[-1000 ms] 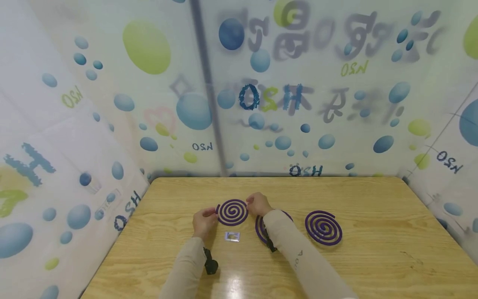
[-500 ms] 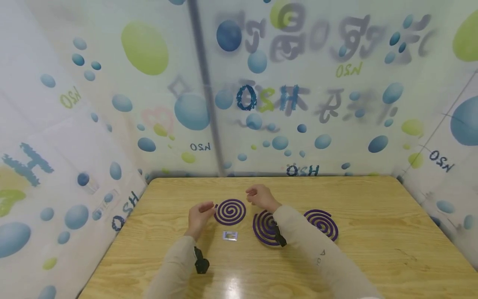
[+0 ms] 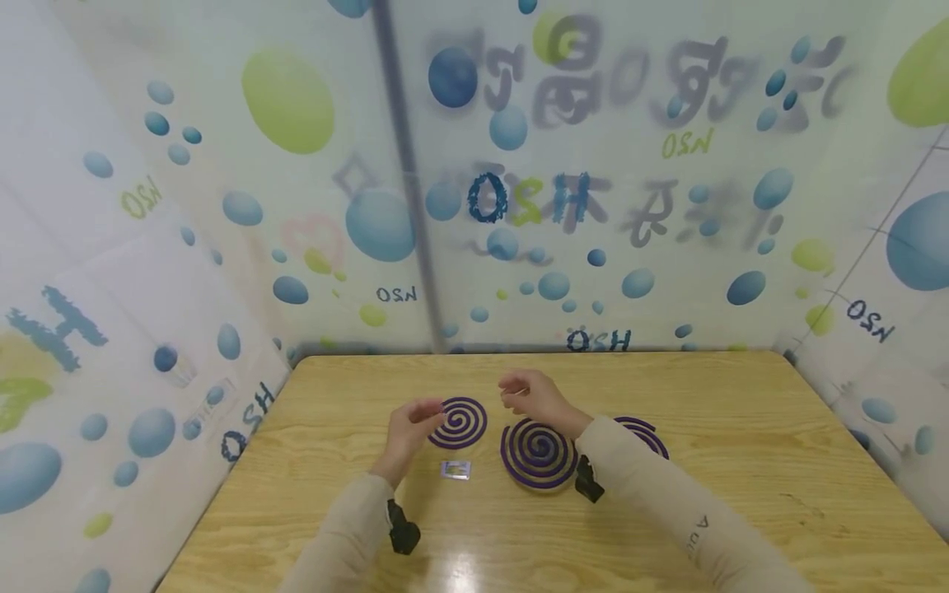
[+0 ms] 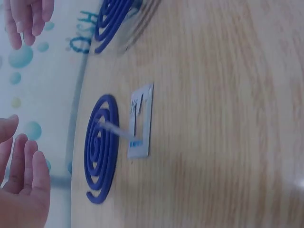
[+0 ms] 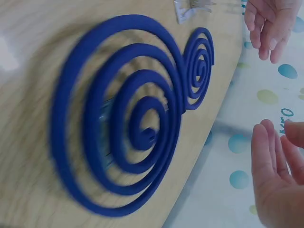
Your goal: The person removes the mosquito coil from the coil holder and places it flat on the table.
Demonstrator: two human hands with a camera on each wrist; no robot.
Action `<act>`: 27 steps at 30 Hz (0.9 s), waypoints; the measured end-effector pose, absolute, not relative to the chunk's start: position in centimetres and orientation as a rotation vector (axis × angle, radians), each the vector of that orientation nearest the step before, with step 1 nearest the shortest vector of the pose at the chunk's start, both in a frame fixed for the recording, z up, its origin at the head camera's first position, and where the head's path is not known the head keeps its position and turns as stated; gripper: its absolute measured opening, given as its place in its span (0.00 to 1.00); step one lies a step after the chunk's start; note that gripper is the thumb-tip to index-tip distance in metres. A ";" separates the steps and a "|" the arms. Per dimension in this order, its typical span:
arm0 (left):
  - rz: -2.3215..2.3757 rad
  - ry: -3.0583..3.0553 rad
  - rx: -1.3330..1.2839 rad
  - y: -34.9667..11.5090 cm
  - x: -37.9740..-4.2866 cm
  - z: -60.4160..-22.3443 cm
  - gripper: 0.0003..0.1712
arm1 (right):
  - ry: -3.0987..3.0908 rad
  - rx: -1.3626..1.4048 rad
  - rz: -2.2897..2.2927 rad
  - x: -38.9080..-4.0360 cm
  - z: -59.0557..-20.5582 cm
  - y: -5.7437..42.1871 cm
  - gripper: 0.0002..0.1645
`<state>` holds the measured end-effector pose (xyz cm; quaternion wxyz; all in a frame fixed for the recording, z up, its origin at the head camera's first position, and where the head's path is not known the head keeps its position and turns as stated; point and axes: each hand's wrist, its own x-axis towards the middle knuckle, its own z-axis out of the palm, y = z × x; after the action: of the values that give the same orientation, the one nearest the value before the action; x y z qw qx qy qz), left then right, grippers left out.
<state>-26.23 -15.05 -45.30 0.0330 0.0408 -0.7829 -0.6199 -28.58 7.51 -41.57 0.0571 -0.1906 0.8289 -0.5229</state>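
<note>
Three purple-blue mosquito coils lie in a row on the wooden table. My left hand point(image 3: 406, 430) hovers at the left edge of the left coil point(image 3: 457, 422), overlapping it in the head view. Its fingers are relaxed and hold nothing. Behind the middle coil point(image 3: 540, 447), my right hand point(image 3: 543, 400) is raised with loosely bent fingers and nothing in them. A small flat metal coil stand point(image 4: 147, 118) with a cut-out strip lies just in front of the left coil. Through the gaps of the middle coil point(image 5: 145, 138) something bluish-green shows underneath.
The right coil point(image 3: 647, 431) is partly covered by my right sleeve point(image 3: 652, 478). A patterned wall point(image 3: 474, 288) with bubble prints stands right behind the table's far edge, and more patterned wall rises at both sides.
Both hands have come away from the left coil's edges; the right hand has moved back to the right. The left coil stays on the table, and the middle coil is now uncovered.
</note>
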 end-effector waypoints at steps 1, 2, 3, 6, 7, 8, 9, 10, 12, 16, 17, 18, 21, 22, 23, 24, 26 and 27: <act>-1.917 -2.418 0.106 -14.8 -26.1 -45.3 0.16 | 2.508 -0.589 -1.582 -28.4 -41.6 7.9 0.15; -1.927 -2.427 0.092 -14.4 -26.0 -45.2 0.17 | 2.508 -0.598 -1.571 -28.2 -41.6 8.4 0.15; -1.931 -2.434 0.059 -14.1 -25.8 -45.2 0.17 | 2.515 -0.599 -1.556 -27.9 -41.7 8.8 0.15; -1.930 -2.450 -0.052 -13.0 -25.3 -45.1 0.17 | 2.533 -0.613 -1.519 -27.4 -42.0 10.1 0.15; -1.936 -2.447 -0.095 -12.6 -25.2 -45.1 0.16 | 2.538 -0.615 -1.511 -27.3 -42.1 10.5 0.15; -1.938 -2.452 -0.136 -12.2 -25.0 -45.1 0.16 | 2.547 -0.614 -1.506 -27.2 -42.3 10.9 0.15; -1.933 -2.462 -0.174 -11.9 -24.8 -45.1 0.16 | 2.549 -0.607 -1.510 -27.1 -42.4 11.3 0.15; -1.926 -2.473 -0.210 -11.5 -24.7 -45.2 0.16 | 2.547 -0.599 -1.516 -27.0 -42.5 11.7 0.15; -1.923 -2.497 -0.268 -10.8 -24.4 -45.4 0.16 | 2.542 -0.586 -1.534 -26.9 -42.7 12.4 0.15; -1.916 -2.528 -0.347 -9.5 -24.0 -46.0 0.17 | 2.549 -0.509 -1.550 -26.7 -43.2 13.7 0.15; -1.925 -2.528 -0.351 -9.2 -24.0 -46.2 0.17 | 2.554 -0.490 -1.550 -26.7 -43.3 14.0 0.15; -1.931 -2.525 -0.344 -8.9 -23.9 -46.3 0.17 | 2.551 -0.460 -1.555 -26.6 -43.5 14.3 0.15; -1.939 -2.519 -0.296 -8.3 -23.9 -46.8 0.17 | 2.533 -0.375 -1.584 -26.4 -44.0 14.8 0.16; -1.938 -2.515 -0.276 -8.1 -23.9 -47.0 0.18 | 2.526 -0.348 -1.594 -26.3 -44.1 15.0 0.16; -1.926 -2.518 -0.257 -7.9 -23.9 -47.2 0.18 | 2.520 -0.321 -1.607 -26.2 -44.3 15.1 0.17; -1.915 -2.519 -0.237 -7.8 -23.9 -47.2 0.18 | 2.515 -0.291 -1.623 -26.2 -44.5 15.2 0.17; -1.896 -2.507 -0.228 -7.5 -23.9 -47.5 0.19 | 2.513 -0.242 -1.643 -26.1 -44.8 15.3 0.17; -1.888 -2.497 -0.226 -7.4 -24.0 -47.7 0.19 | 2.510 -0.232 -1.653 -26.1 -45.0 15.4 0.18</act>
<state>-23.98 -7.39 -47.69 0.0015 -0.0721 -0.7956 -0.6015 -26.09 15.37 -44.96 0.0637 -0.0768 0.8309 -0.5474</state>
